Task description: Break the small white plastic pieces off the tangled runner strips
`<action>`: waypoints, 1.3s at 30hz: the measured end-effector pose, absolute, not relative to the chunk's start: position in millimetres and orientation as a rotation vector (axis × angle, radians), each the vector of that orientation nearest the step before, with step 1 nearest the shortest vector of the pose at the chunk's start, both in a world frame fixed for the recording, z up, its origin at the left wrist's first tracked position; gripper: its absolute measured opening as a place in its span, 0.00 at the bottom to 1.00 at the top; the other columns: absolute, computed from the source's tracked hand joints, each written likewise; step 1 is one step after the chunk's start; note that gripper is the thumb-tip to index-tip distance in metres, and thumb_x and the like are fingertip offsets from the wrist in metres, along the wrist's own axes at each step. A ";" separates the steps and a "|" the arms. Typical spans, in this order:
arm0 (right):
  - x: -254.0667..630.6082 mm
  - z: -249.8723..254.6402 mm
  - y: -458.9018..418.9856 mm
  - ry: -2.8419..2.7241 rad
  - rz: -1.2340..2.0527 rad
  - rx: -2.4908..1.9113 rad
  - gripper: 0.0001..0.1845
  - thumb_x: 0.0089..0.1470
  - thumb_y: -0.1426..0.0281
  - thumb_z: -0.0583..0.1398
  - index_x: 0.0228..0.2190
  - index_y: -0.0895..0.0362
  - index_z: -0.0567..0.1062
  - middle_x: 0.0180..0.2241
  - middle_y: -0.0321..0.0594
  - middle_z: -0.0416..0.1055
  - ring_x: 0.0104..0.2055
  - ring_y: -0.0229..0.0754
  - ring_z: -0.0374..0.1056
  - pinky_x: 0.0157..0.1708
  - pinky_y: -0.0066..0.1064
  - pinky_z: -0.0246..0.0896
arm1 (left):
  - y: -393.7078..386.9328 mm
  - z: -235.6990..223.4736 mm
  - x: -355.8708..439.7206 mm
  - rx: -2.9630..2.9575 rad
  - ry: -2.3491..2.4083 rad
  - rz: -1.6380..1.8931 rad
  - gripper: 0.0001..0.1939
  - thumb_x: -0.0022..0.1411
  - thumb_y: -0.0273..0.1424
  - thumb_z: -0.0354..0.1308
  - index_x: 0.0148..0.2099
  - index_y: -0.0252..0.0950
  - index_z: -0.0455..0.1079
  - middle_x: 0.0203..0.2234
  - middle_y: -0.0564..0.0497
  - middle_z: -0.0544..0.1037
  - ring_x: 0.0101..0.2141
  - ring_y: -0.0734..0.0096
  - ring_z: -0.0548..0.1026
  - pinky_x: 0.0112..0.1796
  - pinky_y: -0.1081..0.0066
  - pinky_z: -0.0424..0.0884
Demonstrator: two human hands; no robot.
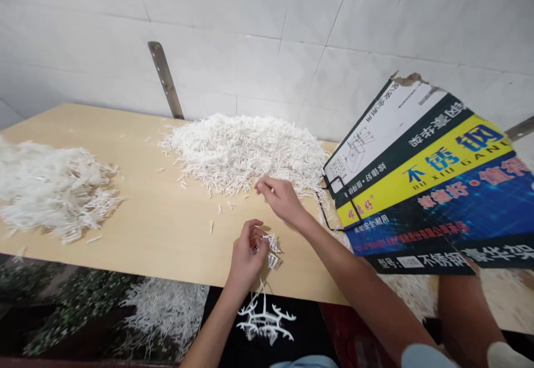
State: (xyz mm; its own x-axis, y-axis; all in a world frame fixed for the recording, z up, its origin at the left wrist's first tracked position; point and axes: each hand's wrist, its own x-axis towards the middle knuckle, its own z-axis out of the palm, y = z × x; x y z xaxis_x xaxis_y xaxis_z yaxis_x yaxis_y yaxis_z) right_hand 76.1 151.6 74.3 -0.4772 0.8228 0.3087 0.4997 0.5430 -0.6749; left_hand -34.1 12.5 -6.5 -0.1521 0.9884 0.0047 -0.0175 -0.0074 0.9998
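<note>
My left hand (247, 254) is above the front of the wooden table, fingers curled around a white branched plastic piece. Its forked lower part (266, 319) hangs below the table's edge, while small white forked tips (272, 251) stick out beside the fingertips. What lies inside the palm is hidden. Farther back, my right hand (282, 200) has thumb and fingers pinched together at the front edge of a big heap of small white plastic sticks (250, 148). Whatever it pinches is too small to make out.
Another white heap (54, 190) covers the table's left end. A printed cardboard sheet (429, 190) stands tilted on the right, with another person's arm (469, 307) below it. White branched pieces (167, 312) lie below the table's front edge. A tiled wall (233, 51) rises behind.
</note>
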 end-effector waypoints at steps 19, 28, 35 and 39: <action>140.4 13.8 79.3 -1.893 1.116 -1.058 0.08 0.57 0.71 0.62 0.27 0.57 0.79 0.22 0.35 0.73 0.24 0.36 0.63 0.26 0.28 0.54 | 12.5 10.9 -23.5 1.452 1.552 1.016 0.12 0.68 0.36 0.54 0.36 0.37 0.75 0.21 0.56 0.73 0.23 0.74 0.68 0.29 0.73 0.61; 142.9 -9.2 96.6 -1.255 1.049 -1.124 0.14 0.61 0.60 0.60 0.28 0.56 0.76 0.23 0.36 0.69 0.26 0.38 0.65 0.27 0.29 0.61 | 9.0 5.6 -21.4 1.456 1.564 1.050 0.15 0.67 0.37 0.55 0.29 0.36 0.69 0.19 0.58 0.66 0.23 0.75 0.64 0.28 0.74 0.58; 137.5 16.7 88.6 -1.786 1.162 -1.059 0.17 0.65 0.61 0.59 0.51 0.53 0.79 0.46 0.44 0.81 0.42 0.43 0.75 0.38 0.31 0.67 | 9.4 2.8 -24.6 1.373 1.531 1.125 0.18 0.71 0.45 0.53 0.37 0.36 0.74 0.25 0.54 0.74 0.27 0.71 0.68 0.30 0.73 0.62; 139.0 21.9 81.9 -2.010 1.119 -1.083 0.11 0.59 0.60 0.66 0.33 0.54 0.84 0.28 0.37 0.79 0.31 0.40 0.70 0.34 0.29 0.62 | 10.4 4.1 -22.4 1.393 1.534 1.126 0.20 0.71 0.46 0.53 0.38 0.36 0.75 0.24 0.55 0.74 0.26 0.72 0.67 0.29 0.74 0.61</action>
State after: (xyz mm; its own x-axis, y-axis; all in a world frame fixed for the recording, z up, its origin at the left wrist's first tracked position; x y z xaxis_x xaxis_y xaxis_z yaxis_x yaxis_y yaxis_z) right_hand 139.0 81.9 21.9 -0.4948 0.8628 0.1037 0.3666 0.3154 -0.8753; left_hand -22.4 10.4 4.1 -0.1124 0.9934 0.0229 0.3198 0.0144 0.9474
